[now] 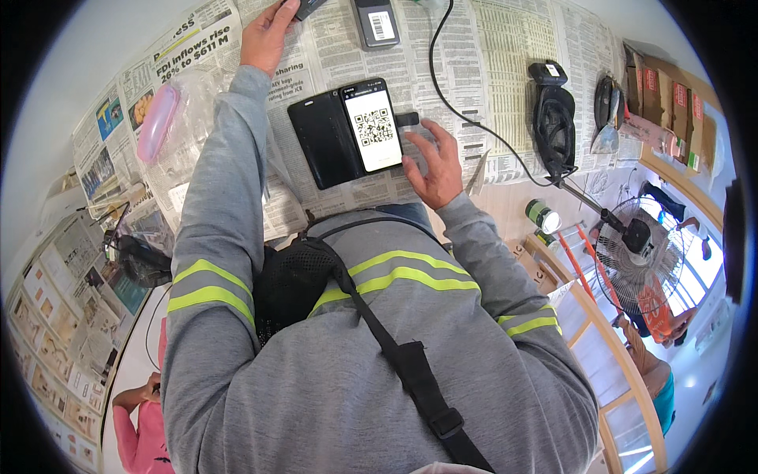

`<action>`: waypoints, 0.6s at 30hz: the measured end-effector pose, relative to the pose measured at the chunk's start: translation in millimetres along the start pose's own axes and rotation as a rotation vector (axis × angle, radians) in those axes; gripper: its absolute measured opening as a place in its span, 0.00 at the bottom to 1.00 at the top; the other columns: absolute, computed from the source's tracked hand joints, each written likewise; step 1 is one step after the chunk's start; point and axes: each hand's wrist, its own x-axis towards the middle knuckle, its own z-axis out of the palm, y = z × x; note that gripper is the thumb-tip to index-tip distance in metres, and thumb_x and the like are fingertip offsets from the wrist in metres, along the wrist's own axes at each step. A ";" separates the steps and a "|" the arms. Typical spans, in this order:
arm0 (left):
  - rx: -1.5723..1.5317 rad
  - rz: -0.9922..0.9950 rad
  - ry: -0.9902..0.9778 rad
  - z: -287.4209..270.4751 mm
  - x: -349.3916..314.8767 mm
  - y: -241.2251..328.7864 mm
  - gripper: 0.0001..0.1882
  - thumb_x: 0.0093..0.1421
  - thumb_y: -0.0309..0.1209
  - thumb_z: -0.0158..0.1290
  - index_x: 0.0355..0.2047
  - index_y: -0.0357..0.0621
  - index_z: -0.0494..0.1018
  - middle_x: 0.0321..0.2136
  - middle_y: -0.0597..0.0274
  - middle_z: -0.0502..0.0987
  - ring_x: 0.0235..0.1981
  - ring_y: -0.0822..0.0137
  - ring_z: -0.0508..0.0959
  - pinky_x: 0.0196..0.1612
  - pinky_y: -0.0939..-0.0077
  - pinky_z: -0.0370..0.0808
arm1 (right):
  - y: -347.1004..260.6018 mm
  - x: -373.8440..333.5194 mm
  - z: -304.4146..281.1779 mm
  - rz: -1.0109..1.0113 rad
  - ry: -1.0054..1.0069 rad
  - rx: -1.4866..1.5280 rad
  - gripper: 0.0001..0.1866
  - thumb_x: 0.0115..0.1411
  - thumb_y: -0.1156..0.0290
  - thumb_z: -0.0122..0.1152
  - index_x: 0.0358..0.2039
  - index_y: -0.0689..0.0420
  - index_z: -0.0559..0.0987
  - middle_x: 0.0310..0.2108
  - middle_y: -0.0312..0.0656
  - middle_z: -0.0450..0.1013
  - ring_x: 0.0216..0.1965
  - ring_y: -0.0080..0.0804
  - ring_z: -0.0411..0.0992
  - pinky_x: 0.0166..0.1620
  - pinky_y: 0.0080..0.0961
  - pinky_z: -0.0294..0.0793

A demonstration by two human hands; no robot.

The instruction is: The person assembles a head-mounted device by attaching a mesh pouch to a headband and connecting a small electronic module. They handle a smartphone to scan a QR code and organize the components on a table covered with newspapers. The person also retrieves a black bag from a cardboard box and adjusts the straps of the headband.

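While left hand (264,43) pinches black device (309,9), right hand (438,164) spread beside phone (373,130), cable (431,62) curving beyond

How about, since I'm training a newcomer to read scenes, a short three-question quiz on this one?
1. True or false: the phone sits in a black flip case that lies open.
2. What does the left hand touch near the picture's top edge? A) a cable B) a dark object C) the phone
3. Which hand is nearer the phone?

Key: 1. True. 2. B. 3. The right hand, just beside the phone's right edge.
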 end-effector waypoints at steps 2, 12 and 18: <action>-0.019 -0.003 0.017 -1.6 2.8 -6.0 0.31 0.67 0.52 0.59 0.56 0.35 0.79 0.42 0.62 0.82 0.41 0.72 0.77 0.52 0.75 0.74 | 3.5 4.4 -2.1 -0.078 -0.070 -0.038 0.23 0.56 0.71 0.67 0.54 0.47 0.80 0.64 0.56 0.64 0.62 0.60 0.65 0.62 0.51 0.67; 0.042 0.038 0.009 1.1 1.2 -4.2 0.29 0.69 0.50 0.56 0.55 0.34 0.78 0.36 0.67 0.80 0.34 0.75 0.72 0.41 0.79 0.70 | 15.8 11.9 -7.2 -0.232 -0.237 -0.061 0.22 0.56 0.73 0.64 0.52 0.43 0.82 0.69 0.57 0.59 0.68 0.61 0.60 0.64 0.53 0.64; 0.035 0.046 0.028 8.3 -3.0 4.0 0.30 0.69 0.50 0.56 0.56 0.33 0.78 0.37 0.66 0.80 0.34 0.75 0.73 0.41 0.78 0.71 | 14.5 16.6 -3.3 -0.252 -0.229 -0.023 0.22 0.55 0.74 0.65 0.52 0.44 0.82 0.69 0.57 0.59 0.68 0.61 0.61 0.64 0.52 0.64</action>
